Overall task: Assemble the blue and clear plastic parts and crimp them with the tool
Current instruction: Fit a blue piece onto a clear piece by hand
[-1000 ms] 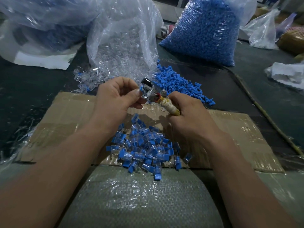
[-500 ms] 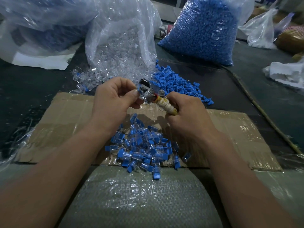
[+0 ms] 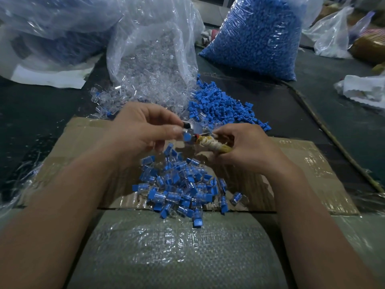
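Note:
My left hand (image 3: 143, 130) pinches a blue and clear plastic part (image 3: 186, 136) between thumb and fingers, right at the jaws of the crimping tool. My right hand (image 3: 248, 147) grips the tool (image 3: 210, 143) by its yellowish wrapped handle. Both hands are held above a flat piece of cardboard (image 3: 302, 163). Below them lies a pile of assembled blue-and-clear parts (image 3: 183, 186). Loose blue parts (image 3: 220, 105) lie in a heap behind the hands. Loose clear parts (image 3: 108, 99) spill from a clear bag (image 3: 154, 59).
A big bag of blue parts (image 3: 258, 34) stands at the back right. More plastic bags (image 3: 52, 28) lie at the back left and far right. A woven sack under film (image 3: 177, 247) covers the near side. A thin stick (image 3: 333, 138) runs along the dark surface on the right.
Both hands have dropped a little toward the pile. The tool's head has tilted lower, and the blue part now shows at its jaws under my left thumb.

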{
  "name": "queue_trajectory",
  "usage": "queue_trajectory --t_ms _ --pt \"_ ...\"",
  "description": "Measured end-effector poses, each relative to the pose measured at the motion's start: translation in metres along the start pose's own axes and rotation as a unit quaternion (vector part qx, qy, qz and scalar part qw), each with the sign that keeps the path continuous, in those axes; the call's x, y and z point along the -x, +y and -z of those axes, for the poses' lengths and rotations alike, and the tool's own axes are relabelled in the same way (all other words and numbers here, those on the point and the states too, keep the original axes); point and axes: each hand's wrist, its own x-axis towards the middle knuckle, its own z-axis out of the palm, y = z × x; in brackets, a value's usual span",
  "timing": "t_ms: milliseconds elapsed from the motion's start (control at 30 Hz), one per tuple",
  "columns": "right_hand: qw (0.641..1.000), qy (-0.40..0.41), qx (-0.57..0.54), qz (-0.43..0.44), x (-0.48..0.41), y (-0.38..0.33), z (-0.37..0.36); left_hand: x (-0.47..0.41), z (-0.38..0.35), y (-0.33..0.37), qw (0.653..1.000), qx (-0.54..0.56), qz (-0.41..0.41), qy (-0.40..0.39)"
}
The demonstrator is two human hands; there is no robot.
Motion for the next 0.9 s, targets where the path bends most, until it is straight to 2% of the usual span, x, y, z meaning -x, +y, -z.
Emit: queue_trajectory --t_ms 167,300,367,433,500,600,667,767,900 --pt "0.999 -0.023 0.026 -0.009 0.0 -0.002 -0.002 0.0 0.0 0.001 0.994 -0.069 -0.007 -0.083" --pt "0.999 -0.036 0.037 -0.009 -0.002 -0.002 -0.001 0.001 0.001 0.001 0.992 -0.082 -0.009 -0.092" --pt "0.997 -0.055 0.044 -0.014 -0.002 -0.002 -0.002 -0.002 0.003 -0.002 0.998 -0.044 -0.006 -0.036" --pt "0.996 -0.07 0.052 -0.016 -0.001 -0.001 -0.002 -0.008 0.005 -0.006 0.997 -0.033 -0.026 0.058" --pt "0.995 -0.078 0.055 -0.012 0.0 0.0 -0.001 -0.015 0.007 -0.012 0.984 -0.078 -0.061 0.15" --pt "0.995 -0.089 0.054 -0.01 0.0 0.001 -0.001 -0.02 0.003 -0.021 0.959 -0.182 -0.093 0.196" --pt "0.994 -0.093 0.055 -0.008 0.0 0.003 0.0 -0.022 0.001 -0.026 0.945 -0.254 -0.102 0.181" --pt "0.994 -0.099 0.048 -0.006 0.0 0.005 0.002 -0.03 0.001 -0.031 0.922 -0.35 -0.116 0.115" --pt "0.994 -0.099 0.047 -0.009 0.0 0.006 0.003 -0.038 0.003 -0.035 0.914 -0.392 -0.094 0.054"
